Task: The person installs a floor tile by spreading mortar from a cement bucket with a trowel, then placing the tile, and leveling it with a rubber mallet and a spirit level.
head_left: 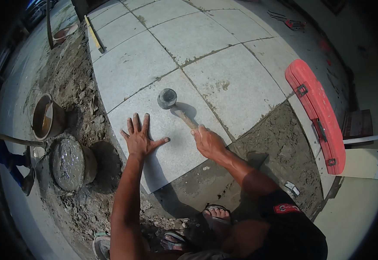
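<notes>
My left hand (pixel 140 139) lies flat with its fingers spread on a pale square tile (pixel 178 154). The wooden handle of a mallet (pixel 167 99) is in my right hand (pixel 206 141), its fingers wrapped round the end. The mallet's dark round head is over the same tile, up and left of my right hand, and casts a shadow beside it. Wet grey mortar (pixel 193 186) borders the tile's near edge. More pale tiles (pixel 236 86) adjoin it at the far and right sides.
Buckets (pixel 69 164) (pixel 48 119) stand on rough soil at left, one filled with grey mix. A red case (pixel 316 117) lies at right. A yellow level (pixel 93 34) is at the upper left. Part of another person (pixel 9 160) shows at the left edge.
</notes>
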The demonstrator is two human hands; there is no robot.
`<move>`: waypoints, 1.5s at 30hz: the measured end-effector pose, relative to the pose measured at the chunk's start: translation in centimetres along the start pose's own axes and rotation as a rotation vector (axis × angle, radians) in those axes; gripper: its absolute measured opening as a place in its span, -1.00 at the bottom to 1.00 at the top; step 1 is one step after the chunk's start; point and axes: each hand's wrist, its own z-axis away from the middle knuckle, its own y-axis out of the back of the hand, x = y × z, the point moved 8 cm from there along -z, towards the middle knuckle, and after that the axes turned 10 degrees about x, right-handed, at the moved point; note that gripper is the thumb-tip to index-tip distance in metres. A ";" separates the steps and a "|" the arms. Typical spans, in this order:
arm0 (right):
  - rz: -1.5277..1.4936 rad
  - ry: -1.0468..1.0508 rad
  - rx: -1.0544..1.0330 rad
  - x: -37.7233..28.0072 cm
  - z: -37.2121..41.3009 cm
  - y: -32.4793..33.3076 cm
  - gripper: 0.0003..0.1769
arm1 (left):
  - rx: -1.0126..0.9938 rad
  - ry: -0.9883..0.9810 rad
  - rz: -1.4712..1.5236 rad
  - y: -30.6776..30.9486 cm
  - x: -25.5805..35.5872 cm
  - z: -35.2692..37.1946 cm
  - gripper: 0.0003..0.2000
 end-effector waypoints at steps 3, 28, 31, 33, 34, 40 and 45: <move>-0.256 0.189 0.231 -2.2 1.5 2.5 -0.65 | -0.044 0.017 -0.011 0.0 -0.3 0.4 0.36; -0.324 0.068 0.236 3.1 7.9 2.7 -0.69 | -0.032 -0.002 -0.028 -0.1 -0.7 0.4 0.38; -0.162 0.134 0.312 4.0 9.6 2.7 -0.69 | 0.013 -0.012 -0.028 -0.3 -0.7 0.5 0.38; -0.077 0.100 0.201 3.8 9.3 2.6 -0.69 | 0.032 -0.021 -0.023 -0.2 -0.6 0.4 0.38; -0.008 0.073 0.062 3.8 9.5 1.9 -0.69 | 0.013 -0.021 -0.021 0.0 -0.5 0.4 0.38; -0.047 -0.004 0.020 4.1 14.0 2.7 -0.69 | -0.031 -0.082 -0.031 -0.5 0.6 0.3 0.49; -0.210 0.051 0.173 3.8 15.5 4.4 -0.65 | -0.054 -0.056 -0.048 -0.7 0.7 0.0 0.55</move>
